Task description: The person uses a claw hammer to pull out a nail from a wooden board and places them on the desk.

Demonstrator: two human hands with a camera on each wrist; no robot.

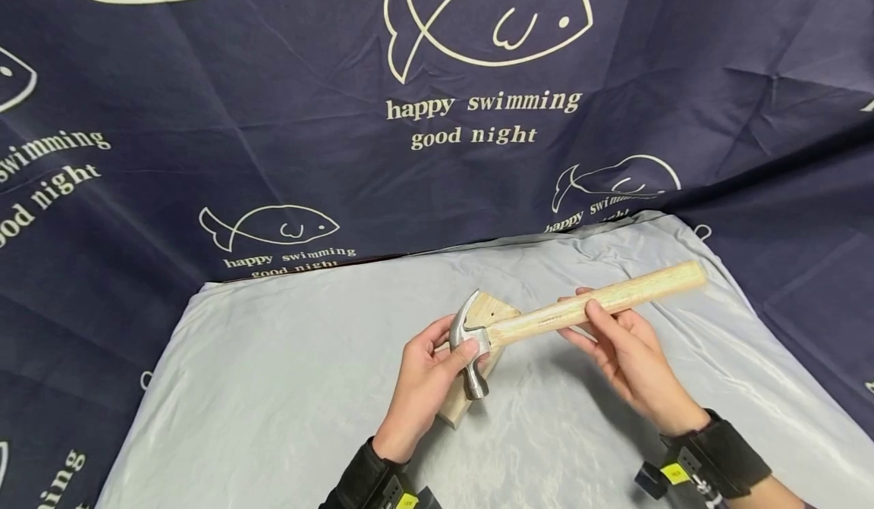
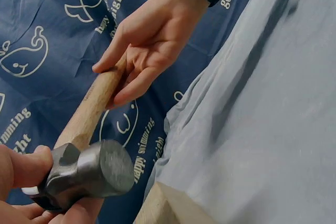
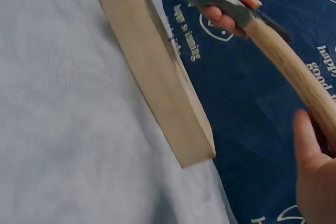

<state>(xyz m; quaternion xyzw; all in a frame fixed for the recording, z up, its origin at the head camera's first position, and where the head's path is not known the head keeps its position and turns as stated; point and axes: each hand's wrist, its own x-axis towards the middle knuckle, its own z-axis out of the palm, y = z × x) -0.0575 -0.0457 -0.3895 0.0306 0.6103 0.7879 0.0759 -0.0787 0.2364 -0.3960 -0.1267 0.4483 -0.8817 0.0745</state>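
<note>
Wall cloth: We see a big dark blue cloth (image 1: 307, 114) behind and at both sides, with white fish (image 1: 488, 61) drawn on it and the words "happy swimming good night".
Tablecloth: In front of that, we see a pale gray tablecloth (image 1: 273, 372) spread out, shiny and a bit wrinkly.
Claw hammer: We find the claw hammer (image 1: 532, 322) up in the air, held in two hands. Its light wood handle (image 1: 655, 282) goes off to the right, and its metal head (image 1: 481, 335) is at the left. The claw (image 1: 463, 317) points to the far side, and the round hitting end (image 1: 475, 386) points to the near side.
Wooden block: We see a long wooden block (image 3: 157, 77) on the pale gray tablecloth, lying at a slant. The metal head is above it, and the right wrist view shows a gap between them.
Right hand: The right hand (image 1: 635, 361) grips the handle, thumb on one side and fingers on the other.
Left hand: The left hand (image 1: 419, 380) pinches the metal head, with its thumb on the near side.
Wrist straps: We spot black wrist straps (image 1: 730, 452) on both arms.
Yellow tags: Small yellow tags (image 1: 676, 472) show by the straps.
Dark spot: Near one end of the block we see a tiny dark spot (image 1: 492, 314); we can't tell if it is a nail or a hole.
</note>
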